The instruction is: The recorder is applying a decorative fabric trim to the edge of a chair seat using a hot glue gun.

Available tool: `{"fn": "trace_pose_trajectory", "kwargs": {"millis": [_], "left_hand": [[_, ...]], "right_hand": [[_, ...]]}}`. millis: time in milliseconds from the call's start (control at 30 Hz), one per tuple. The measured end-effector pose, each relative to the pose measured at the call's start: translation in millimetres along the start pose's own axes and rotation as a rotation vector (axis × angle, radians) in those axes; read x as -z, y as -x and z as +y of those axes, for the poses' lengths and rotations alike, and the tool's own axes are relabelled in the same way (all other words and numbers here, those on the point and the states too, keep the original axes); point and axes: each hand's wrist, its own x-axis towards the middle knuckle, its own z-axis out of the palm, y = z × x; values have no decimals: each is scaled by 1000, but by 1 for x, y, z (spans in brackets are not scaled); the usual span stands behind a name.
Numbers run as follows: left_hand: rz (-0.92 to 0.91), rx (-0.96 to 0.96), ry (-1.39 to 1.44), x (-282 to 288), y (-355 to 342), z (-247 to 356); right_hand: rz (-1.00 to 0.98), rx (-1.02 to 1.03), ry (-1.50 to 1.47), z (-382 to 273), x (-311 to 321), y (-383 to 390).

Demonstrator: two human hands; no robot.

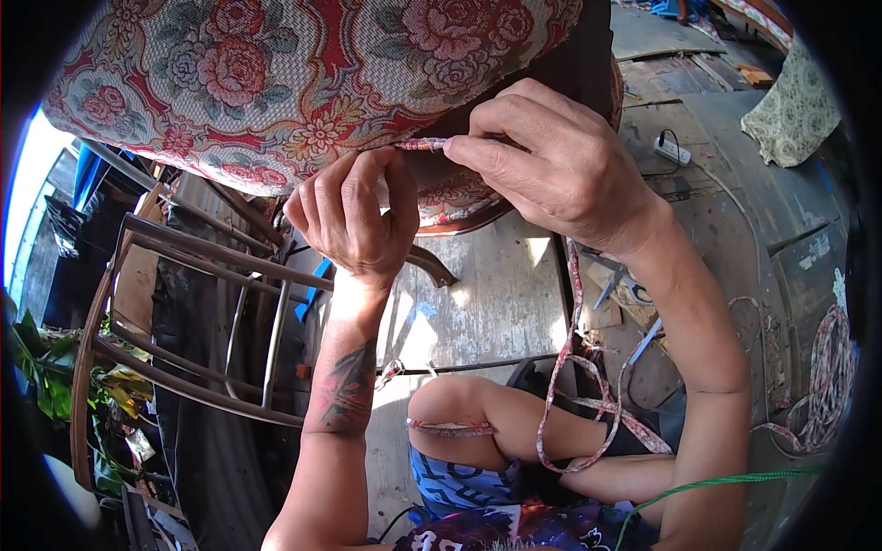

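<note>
A fabric-covered piping cord (419, 144) is stretched along the lower edge of a floral upholstered seat piece (340, 55). My left hand (354, 216) is closed on the cord's left part against the floral fabric, its fingertips partly hidden. My right hand (556, 170) pinches the cord a short way to the right, between thumb and forefinger. A long loose length of matching piping (548, 413) hangs below my right wrist and loops over my crossed legs. Another short stretch of floral strip (450, 428) lies across my knee.
A wooden frame with curved rails (211, 266) stands at the left beside green leaves (55, 367). At the right, a coil of piping (827, 376) lies on the worn boards (717, 239), with a white power strip (672, 149) farther off. Scissors (646, 342) and a green cord (735, 479) are nearer.
</note>
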Motion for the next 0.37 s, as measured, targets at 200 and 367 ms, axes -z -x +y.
{"fn": "trace_pose_trajectory", "kwargs": {"millis": [200, 367], "left_hand": [[-4, 12, -5, -2, 5, 2], [-2, 42, -16, -3, 7, 4]], "right_hand": [[31, 17, 7, -3, 2, -3], [57, 5, 36, 0, -2, -6]]}}
